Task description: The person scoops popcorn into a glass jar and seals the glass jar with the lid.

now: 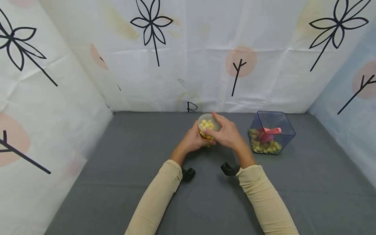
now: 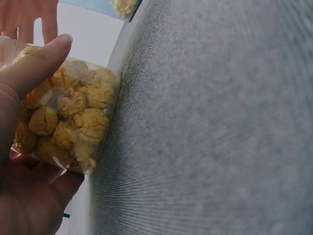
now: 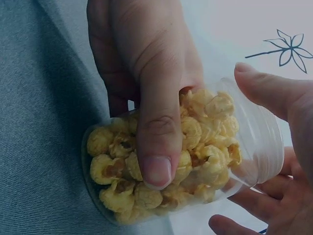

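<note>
My left hand (image 1: 197, 138) grips a clear plastic jar (image 3: 112, 210) by its side, thumb across the front in both wrist views. Popcorn (image 3: 146, 196) fills much of the jar, which stands upright on the grey tabletop (image 1: 141, 182). Around the jar's threaded mouth is my right hand (image 1: 227, 132), its thumb and fingers spread wide. Whether those fingers touch the rim is hard to tell. To the right stands a bluish clear square bin (image 1: 271, 119) with popcorn at its bottom and a pink scoop (image 1: 271, 131) inside.
A printed white cloth wall (image 1: 205, 81) rises behind the table, with more cloth (image 1: 67, 107) on the left and on the right (image 1: 346, 130). Black wrist devices (image 1: 230, 169) sit under both forearms.
</note>
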A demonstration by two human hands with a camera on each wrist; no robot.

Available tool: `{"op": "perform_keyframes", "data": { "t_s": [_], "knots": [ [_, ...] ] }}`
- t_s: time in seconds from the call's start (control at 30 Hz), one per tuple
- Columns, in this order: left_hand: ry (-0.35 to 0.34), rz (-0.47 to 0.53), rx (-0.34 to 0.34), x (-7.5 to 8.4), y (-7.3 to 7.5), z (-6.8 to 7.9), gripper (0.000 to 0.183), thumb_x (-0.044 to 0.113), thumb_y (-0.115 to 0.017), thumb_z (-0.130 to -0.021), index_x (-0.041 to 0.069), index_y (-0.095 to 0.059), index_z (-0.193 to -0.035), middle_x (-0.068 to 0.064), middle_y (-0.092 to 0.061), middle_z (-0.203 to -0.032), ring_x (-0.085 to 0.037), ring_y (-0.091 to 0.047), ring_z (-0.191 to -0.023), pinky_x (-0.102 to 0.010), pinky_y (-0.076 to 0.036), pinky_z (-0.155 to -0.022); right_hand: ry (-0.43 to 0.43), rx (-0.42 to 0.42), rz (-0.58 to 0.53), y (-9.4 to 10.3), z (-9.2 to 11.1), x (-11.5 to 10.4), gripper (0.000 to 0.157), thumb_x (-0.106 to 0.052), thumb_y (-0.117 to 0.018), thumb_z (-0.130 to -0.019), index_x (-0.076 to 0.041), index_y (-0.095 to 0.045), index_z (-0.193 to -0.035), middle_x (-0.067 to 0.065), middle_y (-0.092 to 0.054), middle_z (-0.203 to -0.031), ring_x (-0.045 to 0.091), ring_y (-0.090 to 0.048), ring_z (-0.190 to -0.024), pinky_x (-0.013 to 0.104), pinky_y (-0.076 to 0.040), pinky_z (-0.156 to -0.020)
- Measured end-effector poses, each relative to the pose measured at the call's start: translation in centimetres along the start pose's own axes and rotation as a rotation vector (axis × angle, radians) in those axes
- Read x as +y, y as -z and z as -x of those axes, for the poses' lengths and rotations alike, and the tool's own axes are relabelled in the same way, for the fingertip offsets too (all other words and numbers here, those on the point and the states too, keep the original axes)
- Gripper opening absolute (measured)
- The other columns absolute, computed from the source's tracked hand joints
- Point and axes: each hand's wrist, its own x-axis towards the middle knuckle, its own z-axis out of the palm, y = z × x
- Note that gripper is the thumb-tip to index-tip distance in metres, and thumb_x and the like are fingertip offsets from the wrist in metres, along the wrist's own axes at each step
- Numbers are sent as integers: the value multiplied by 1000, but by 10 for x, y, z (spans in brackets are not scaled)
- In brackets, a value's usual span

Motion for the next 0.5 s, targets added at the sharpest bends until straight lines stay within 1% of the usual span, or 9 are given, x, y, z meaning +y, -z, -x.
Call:
{"op": "perform_keyframes", "data": {
  "t_s": [0.13, 0.23, 0.3, 0.4, 0.47, 0.5],
  "knots": [
    [16, 35, -29, -5, -1, 0, 105, 39, -93, -73, 16, -27, -151, -3, -58, -128, -20, -62, -108, -38, -54, -88, 12, -18, 9, -4, -1, 4, 90, -54, -69, -93, -22, -23, -164, 10, -30, -168, 38, -38, -150, 58, -43, -112],
    [-3, 57, -42, -5, -2, 0, 105, 35, -94, -73, 16, -26, -151, -4, -56, -131, -20, -61, -111, -38, -54, -90, 25, -26, 40, -5, -2, 6, 91, -52, -69, -94, -18, -23, -164, 14, -31, -167, 40, -39, -149, 59, -44, -111],
    [-20, 58, -37, -5, -2, -1, 113, 34, -94, -73, 16, -20, -157, -7, -51, -139, -22, -59, -118, -41, -53, -98, 23, -41, 57, -4, -4, 7, 91, -52, -68, -95, -17, -21, -165, 16, -30, -167, 40, -37, -150, 59, -42, -112],
    [-33, 36, -18, -4, 1, -4, 127, 35, -94, -73, 19, -7, -163, -11, -38, -155, -27, -51, -133, -47, -45, -112, 22, -82, 60, -4, -8, 8, 92, -52, -64, -98, -14, -14, -166, 20, -25, -168, 42, -32, -152, 61, -38, -115],
    [-31, 16, -4, -3, 5, -5, 135, 38, -94, -72, 22, 2, -165, -13, -26, -163, -30, -44, -141, -51, -39, -118, 21, -112, 59, -3, -11, 9, 94, -53, -61, -99, -13, -8, -166, 22, -21, -168, 43, -27, -154, 63, -34, -117],
    [-25, 4, -2, -1, 6, -4, 136, 40, -94, -72, 24, 4, -165, -13, -23, -165, -30, -41, -143, -52, -37, -119, 21, -123, 57, -3, -11, 10, 95, -53, -61, -99, -13, -6, -166, 23, -20, -168, 44, -25, -154, 64, -34, -117]
  ]
}}
